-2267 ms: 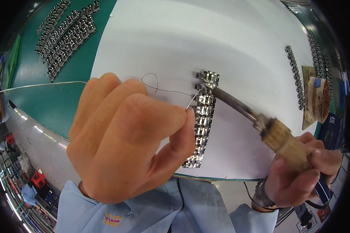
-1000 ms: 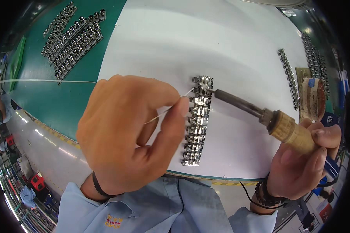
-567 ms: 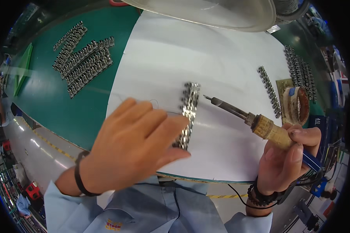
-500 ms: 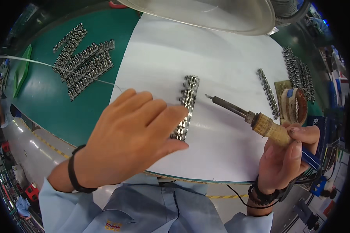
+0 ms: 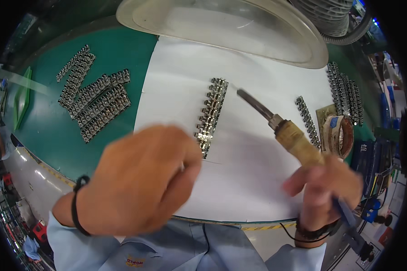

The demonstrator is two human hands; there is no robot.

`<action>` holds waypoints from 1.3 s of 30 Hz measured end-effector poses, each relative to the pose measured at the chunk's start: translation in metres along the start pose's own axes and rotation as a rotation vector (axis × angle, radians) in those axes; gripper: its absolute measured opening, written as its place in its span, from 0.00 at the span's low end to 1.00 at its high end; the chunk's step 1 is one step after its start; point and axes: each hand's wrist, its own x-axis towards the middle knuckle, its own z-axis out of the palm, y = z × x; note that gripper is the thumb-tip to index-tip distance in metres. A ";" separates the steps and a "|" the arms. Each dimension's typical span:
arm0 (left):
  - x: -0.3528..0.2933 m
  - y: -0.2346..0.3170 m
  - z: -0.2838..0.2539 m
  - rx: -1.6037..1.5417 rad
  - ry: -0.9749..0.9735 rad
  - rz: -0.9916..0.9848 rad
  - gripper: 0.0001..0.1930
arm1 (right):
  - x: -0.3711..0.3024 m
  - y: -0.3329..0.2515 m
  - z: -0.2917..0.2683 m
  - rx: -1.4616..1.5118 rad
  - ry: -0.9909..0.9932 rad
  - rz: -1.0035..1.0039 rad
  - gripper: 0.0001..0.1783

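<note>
My left hand [image 5: 140,180] is closed and motion-blurred, its fingers curled just below a strip of small metal connectors [image 5: 213,110]. A thin solder wire [image 5: 212,161] seems to poke out past its fingertips; the grip itself is hidden. The strip lies slightly slanted on the white sheet [image 5: 257,180]. In my right hand [image 5: 332,180], also blurred, is a soldering iron [image 5: 298,142] with a worn tan handle. Its dark tip points up and left, a short way right of the strip's upper end.
Several connector strips [image 5: 95,97] lie on the green mat [image 5: 45,117] at left, beside a green tray [image 5: 22,99]. At right are more strips [image 5: 346,92], a single strip [image 5: 307,119] and a round worn holder [image 5: 338,135]. A translucent hood [image 5: 239,31] overhangs the back.
My left hand has drawn back off the strip, down and left. The iron has shifted slightly left, and the right-hand fingers have moved on its handle. The whole view has shifted a little.
</note>
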 end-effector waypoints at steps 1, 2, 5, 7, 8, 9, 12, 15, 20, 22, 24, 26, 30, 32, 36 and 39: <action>-0.006 0.006 0.003 0.034 0.020 0.041 0.07 | -0.002 -0.006 0.003 0.018 -0.018 0.040 0.10; -0.012 0.013 0.005 0.063 0.024 0.074 0.08 | -0.005 -0.012 0.009 -0.002 -0.030 0.028 0.12; -0.028 0.030 0.016 -0.067 0.009 0.116 0.08 | -0.016 -0.033 0.034 -0.063 -0.070 -0.019 0.16; -0.039 0.038 0.027 -0.193 0.033 0.114 0.07 | -0.026 -0.045 0.047 -0.104 -0.045 -0.074 0.18; -0.045 0.043 0.033 -0.245 0.063 0.103 0.06 | -0.032 -0.050 0.053 -0.122 -0.008 -0.109 0.18; -0.051 0.046 0.038 -0.295 0.056 0.089 0.06 | -0.038 -0.054 0.056 -0.143 0.031 -0.144 0.19; -0.070 0.058 0.049 -0.442 0.100 0.047 0.06 | -0.061 -0.066 0.054 -0.167 0.032 -0.175 0.19; -0.081 0.064 0.043 -0.138 0.118 0.195 0.08 | -0.080 -0.082 0.048 -0.293 0.058 -0.158 0.19; -0.085 0.041 -0.036 0.968 0.509 0.539 0.17 | -0.102 -0.096 0.039 -0.387 0.175 -0.166 0.14; -0.086 0.026 -0.086 1.137 0.632 0.506 0.16 | -0.110 -0.089 0.035 -0.399 0.287 -0.276 0.12; -0.092 0.020 -0.135 1.230 0.679 0.465 0.14 | -0.122 -0.081 0.030 -0.339 0.323 -0.197 0.11; -0.096 0.026 -0.179 1.360 0.778 0.473 0.14 | -0.133 -0.072 0.025 -0.358 0.331 -0.162 0.10; -0.110 0.056 -0.240 1.564 0.881 0.507 0.15 | -0.145 -0.066 0.014 -0.081 0.467 0.172 0.09; -0.122 0.065 -0.257 1.642 0.918 0.418 0.13 | -0.142 -0.068 0.009 -0.411 0.425 -0.135 0.06; -0.149 0.056 -0.260 1.725 0.911 0.677 0.05 | -0.137 -0.076 0.001 -0.657 0.379 -0.112 0.03; -0.177 0.035 -0.235 1.498 0.879 0.421 0.07 | -0.137 -0.077 -0.001 -0.706 0.384 -0.026 0.04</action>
